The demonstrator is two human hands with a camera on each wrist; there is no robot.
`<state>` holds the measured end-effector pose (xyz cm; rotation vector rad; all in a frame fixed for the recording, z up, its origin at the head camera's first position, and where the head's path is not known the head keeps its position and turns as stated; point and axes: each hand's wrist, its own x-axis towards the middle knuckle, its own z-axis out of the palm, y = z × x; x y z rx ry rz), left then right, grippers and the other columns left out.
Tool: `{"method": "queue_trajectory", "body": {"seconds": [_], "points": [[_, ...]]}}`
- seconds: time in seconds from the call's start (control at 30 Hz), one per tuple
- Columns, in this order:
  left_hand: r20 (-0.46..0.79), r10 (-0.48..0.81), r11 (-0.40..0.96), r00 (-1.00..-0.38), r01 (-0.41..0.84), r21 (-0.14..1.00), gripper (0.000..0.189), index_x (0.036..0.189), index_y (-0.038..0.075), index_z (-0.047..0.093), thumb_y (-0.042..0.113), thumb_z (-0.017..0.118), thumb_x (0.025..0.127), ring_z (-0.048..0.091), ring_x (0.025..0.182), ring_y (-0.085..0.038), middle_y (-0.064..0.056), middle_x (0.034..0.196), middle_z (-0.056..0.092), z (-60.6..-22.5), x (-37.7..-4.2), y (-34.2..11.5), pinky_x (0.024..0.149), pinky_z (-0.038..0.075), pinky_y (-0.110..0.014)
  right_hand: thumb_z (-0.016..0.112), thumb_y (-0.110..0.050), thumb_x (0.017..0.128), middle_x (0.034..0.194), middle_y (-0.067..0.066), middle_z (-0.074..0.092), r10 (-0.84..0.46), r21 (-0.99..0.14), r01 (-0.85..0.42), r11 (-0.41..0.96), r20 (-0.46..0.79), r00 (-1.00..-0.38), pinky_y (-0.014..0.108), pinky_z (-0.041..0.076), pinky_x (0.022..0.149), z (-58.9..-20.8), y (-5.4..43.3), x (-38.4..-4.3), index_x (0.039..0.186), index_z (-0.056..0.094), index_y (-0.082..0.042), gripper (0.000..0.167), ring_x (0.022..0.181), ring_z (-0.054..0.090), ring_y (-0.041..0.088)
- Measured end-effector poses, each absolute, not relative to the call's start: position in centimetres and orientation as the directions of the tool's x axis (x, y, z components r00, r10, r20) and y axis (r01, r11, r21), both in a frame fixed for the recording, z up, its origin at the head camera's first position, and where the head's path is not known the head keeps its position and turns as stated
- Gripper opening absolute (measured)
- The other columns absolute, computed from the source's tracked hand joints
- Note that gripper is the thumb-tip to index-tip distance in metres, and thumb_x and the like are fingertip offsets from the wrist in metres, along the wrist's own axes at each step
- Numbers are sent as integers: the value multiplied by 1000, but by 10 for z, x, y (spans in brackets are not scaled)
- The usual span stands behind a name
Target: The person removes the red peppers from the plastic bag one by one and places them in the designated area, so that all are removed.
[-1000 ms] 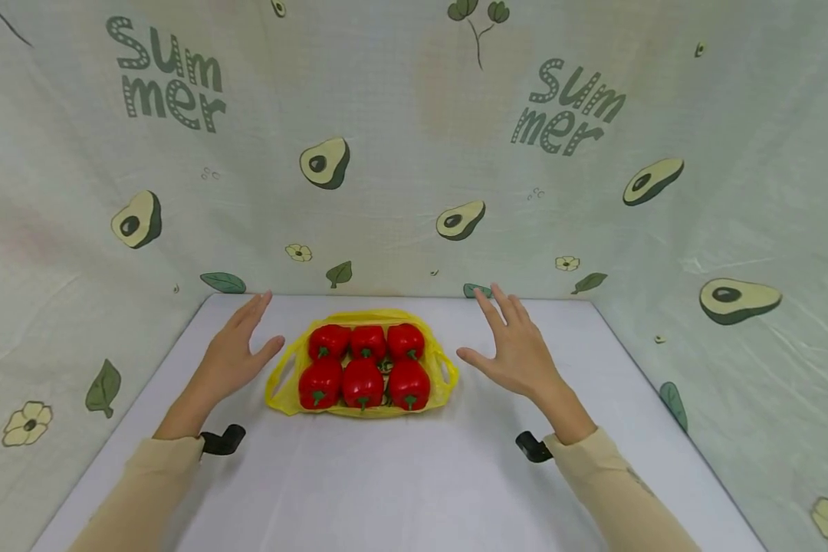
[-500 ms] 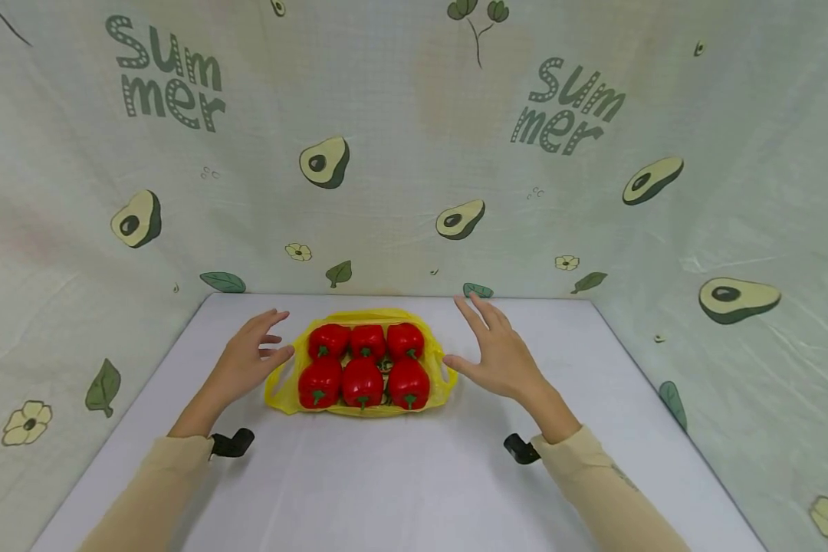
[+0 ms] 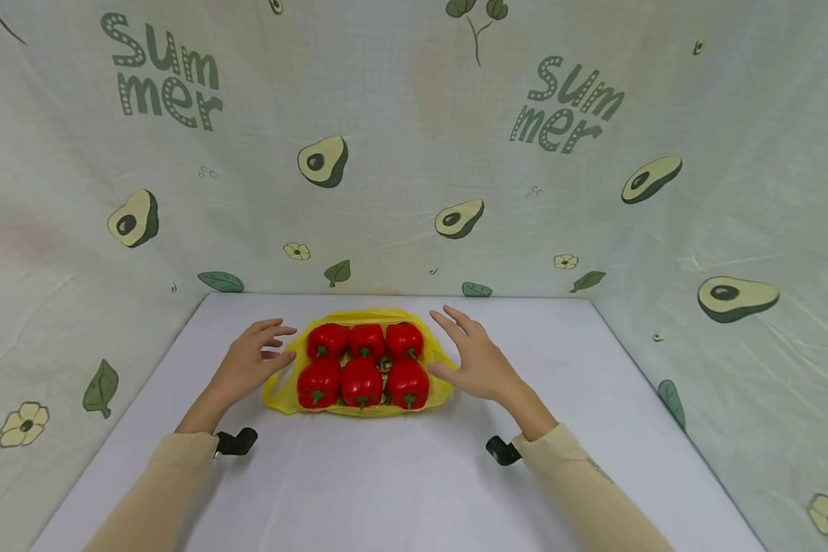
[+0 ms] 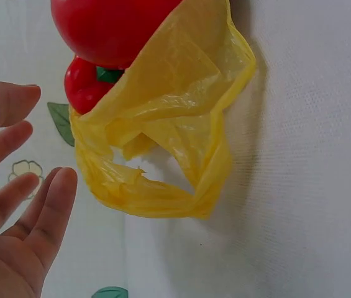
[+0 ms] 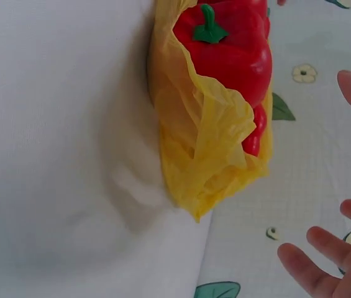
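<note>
A yellow plastic bag (image 3: 286,400) lies spread on the white table, its handle loops pointing left and right. Several red bell peppers (image 3: 362,382) with green stems sit on it in two rows. My left hand (image 3: 250,360) hovers by the left handle loop (image 4: 144,208), fingers relaxed and slightly bent. On the other side my right hand (image 3: 479,360) overlaps the right handle in the head view, fingers spread. In the right wrist view the crumpled right handle (image 5: 203,186) stands apart from the fingertips (image 5: 296,257). Neither hand holds anything.
The white table (image 3: 386,491) extends in front of the bag and to both sides. A cloth backdrop (image 3: 386,100) printed with avocados, leaves and lettering rises behind and beside it. A black wrist camera (image 3: 238,441) sits at each cuff.
Both hands have moved inward toward the bag, the right hand travelling farther left and lower. The left fingers have bent a little. The bag and peppers have stayed put.
</note>
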<state>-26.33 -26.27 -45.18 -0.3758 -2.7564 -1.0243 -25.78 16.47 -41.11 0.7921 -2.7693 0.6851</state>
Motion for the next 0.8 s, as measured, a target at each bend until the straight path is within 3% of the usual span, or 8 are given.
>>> {"method": "queue_trajectory", "body": {"seconds": [0.4, 0.63, 0.8], "points": [[216, 207, 718, -954, 298, 629, 43, 139, 7, 67, 19, 78, 99, 66, 120, -42, -25, 158, 46, -464, -271, -268, 101, 59, -57, 80, -38, 95, 172, 8, 32, -495, -510, -527, 680, 211, -843, 65, 47, 114, -424, 150, -262, 165, 40, -22, 82, 154, 35, 36], [182, 238, 708, -954, 299, 640, 42, 138, 8, 69, 23, 78, 99, 66, 121, -41, -24, 157, 46, -469, -274, -266, 101, 60, -55, 82, -32, 95, 168, 12, 37, -543, -523, -558, 645, 202, -815, 48, 60, 103, -430, 145, -263, 161, 46, -20, 77, 148, 41, 32], [168, 278, 680, -946, 317, 661, 43, 138, 7, 68, 18, 78, 99, 65, 124, -43, -24, 157, 46, -471, -277, -265, 102, 59, -56, 82, -28, 95, 163, 9, 42, -566, -563, -568, 600, 203, -799, 46, 62, 99, -432, 142, -264, 160, 48, -17, 74, 140, 47, 29]]}}
